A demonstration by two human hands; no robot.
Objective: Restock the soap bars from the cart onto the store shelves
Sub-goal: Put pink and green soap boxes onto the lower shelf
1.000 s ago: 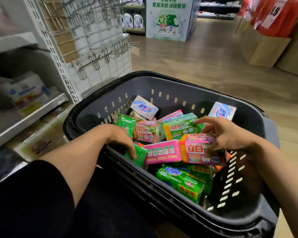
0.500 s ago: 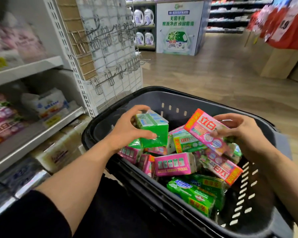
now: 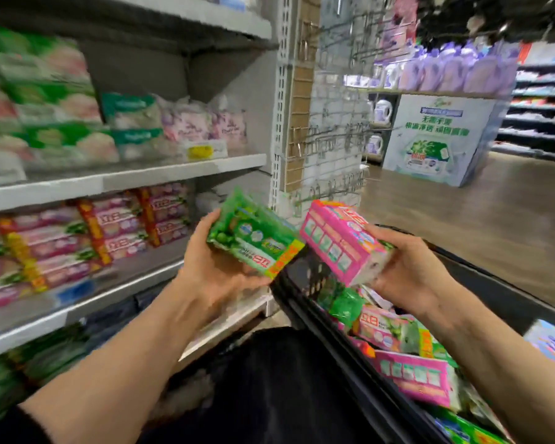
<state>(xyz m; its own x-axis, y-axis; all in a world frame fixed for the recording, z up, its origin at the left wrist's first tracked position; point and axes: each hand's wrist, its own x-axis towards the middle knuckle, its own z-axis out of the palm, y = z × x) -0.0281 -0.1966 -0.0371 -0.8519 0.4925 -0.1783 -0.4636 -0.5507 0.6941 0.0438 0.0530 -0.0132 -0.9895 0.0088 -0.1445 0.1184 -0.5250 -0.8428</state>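
Both hands are lifting clear of the cart (image 3: 481, 283), left hand (image 3: 212, 267) clasping a green soap pack (image 3: 253, 241), right hand (image 3: 407, 267) a pink soap pack (image 3: 337, 241); next comes placing them among matching stock on the shelves (image 3: 125, 179).

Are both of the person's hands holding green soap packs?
No: the left hand holds a green soap pack, but the right hand holds a pink soap pack.

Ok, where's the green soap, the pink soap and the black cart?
green soap (image 3: 253, 240), head view, middle of its top face
pink soap (image 3: 337, 243), head view, its pink side
black cart (image 3: 481, 285), head view, far rim
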